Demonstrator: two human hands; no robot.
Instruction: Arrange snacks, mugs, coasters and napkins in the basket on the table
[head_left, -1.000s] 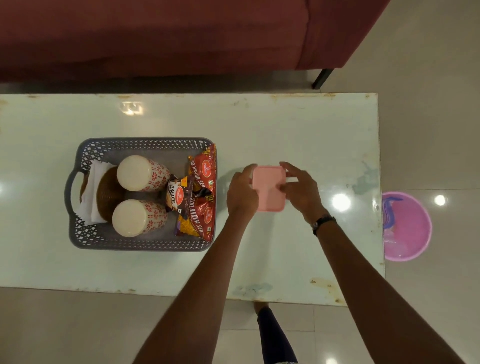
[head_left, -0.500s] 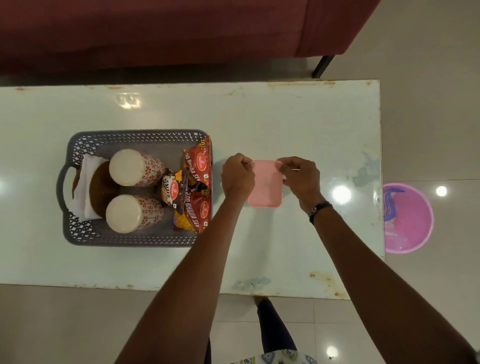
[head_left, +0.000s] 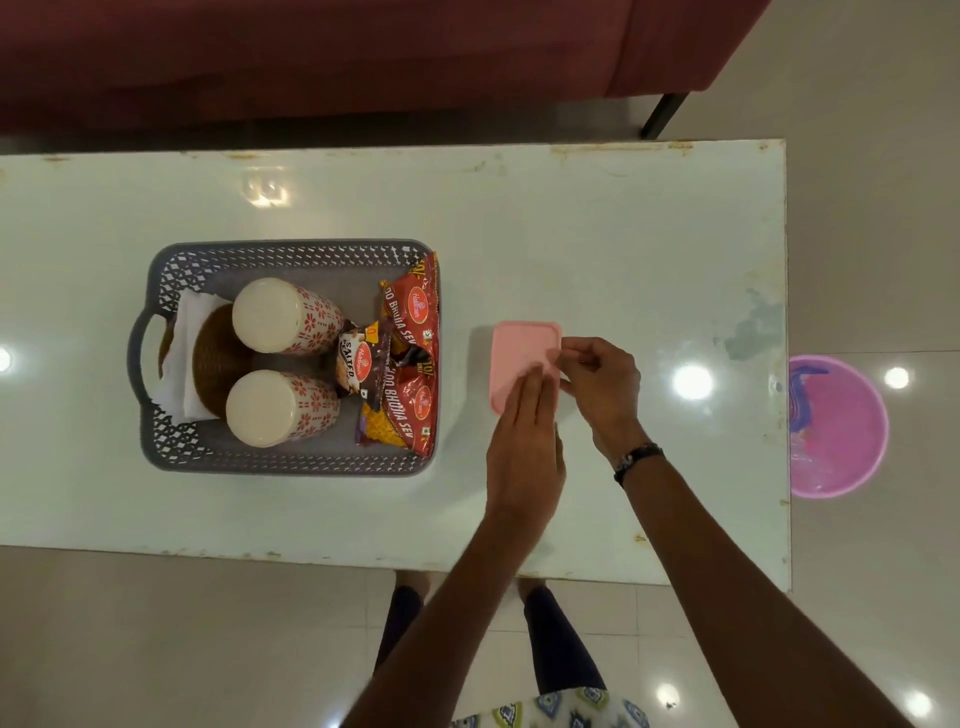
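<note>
On the desk (head_left: 571, 234), left to right: grey basket (head_left: 291, 467), holding napkins (head_left: 179, 364) and brown coasters (head_left: 215, 358) at its left end, two upturned mugs (head_left: 275, 317), snack packets (head_left: 410, 364) along its right wall. Beside it, apart: pink container (head_left: 519, 358). Left hand (head_left: 524, 441), half a second ago pinching the container's left edge, now lies flat and open across its lid; right hand (head_left: 597, 379) keeps a pinch on the right rim. Probably pressing the lid shut before it joins the basket. On the floor, far right: pink tub (head_left: 841, 431).
</note>
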